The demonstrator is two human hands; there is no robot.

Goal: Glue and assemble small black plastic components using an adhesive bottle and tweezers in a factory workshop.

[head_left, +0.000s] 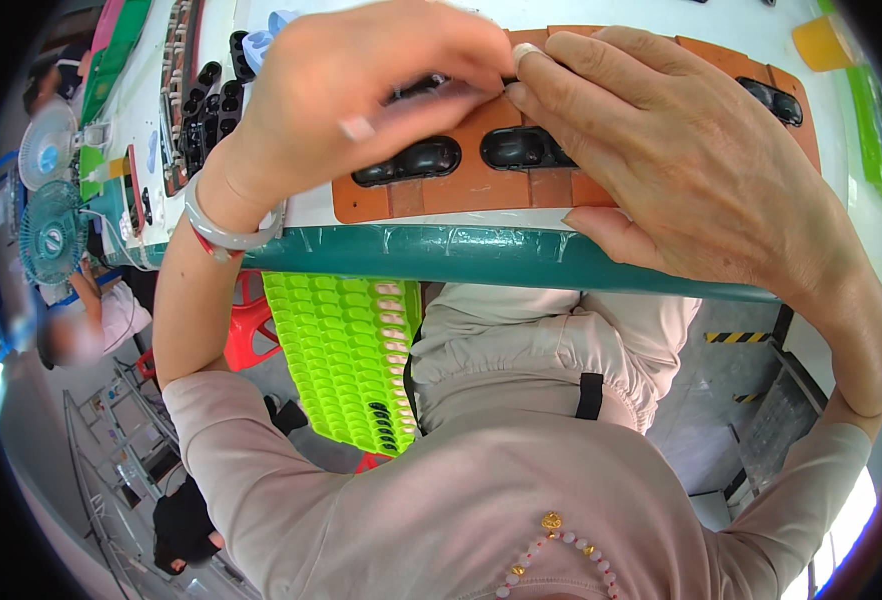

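An orange-brown board point(431, 195) lies along the near edge of the table, with several glossy black oblong parts seated in it. One black part point(406, 163) sits below my left hand point(361, 100), and another black part point(521, 148) is partly covered by my right hand point(701, 160). A third black part point(773, 100) shows at the board's right end. My left fingers are pinched together over the board, slightly blurred; a small dark bit shows at their tips, too hidden to name. My right fingers stretch across the board, fingertips beside the left ones, thumb apart.
Loose black parts point(211, 115) are clustered at the left. A yellow roll point(827, 42) and a green tray point(876, 140) stand at the right. Below the green table edge point(401, 252) is a lime-green moulded tray point(331, 350), beside a red stool point(251, 318). Fans and people are farther left.
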